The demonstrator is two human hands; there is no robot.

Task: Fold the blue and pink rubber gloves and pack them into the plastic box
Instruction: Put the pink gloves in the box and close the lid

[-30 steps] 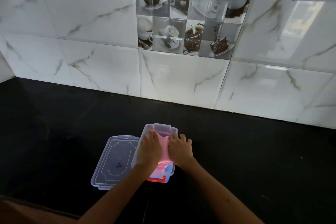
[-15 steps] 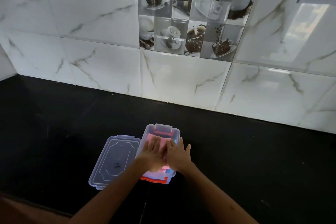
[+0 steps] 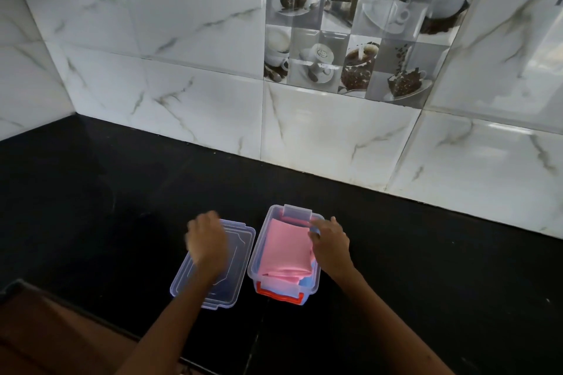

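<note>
The clear plastic box (image 3: 285, 253) serves as the landmark; it stands on the black countertop (image 3: 91, 192), a little in front of the white marble-patterned wall tiles (image 3: 182, 39).

Just left of the box, almost touching its long side, lies the transparent lid (image 3: 240, 253), flat on the counter. The left hand (image 3: 207, 242) is over the lid's far left part, palm down, with the fingers curled down toward the far left edge. The hand is blurred, so it cannot be told whether the fingers grip the lid or only rest on it.

Inside the box the pink glove (image 3: 285, 250) lies folded into a flat rectangle and fills most of the opening. Under it, at the box's near right corner, a strip of the blue glove (image 3: 306, 281) shows. A clear latch flap (image 3: 297, 211) stands up at the box's far end, and a red latch (image 3: 280, 295) sits at its near end.

The right hand (image 3: 330, 245) is at the box's right rim, palm down. Its fingers (image 3: 316, 227) are loosely spread and reach over the far right corner, their tips touching the pink glove's right edge; they hold nothing closed.

Behind the box and slightly to its right, a decorative tile (image 3: 350, 39) on the wall shows coffee cups and beans.
</note>
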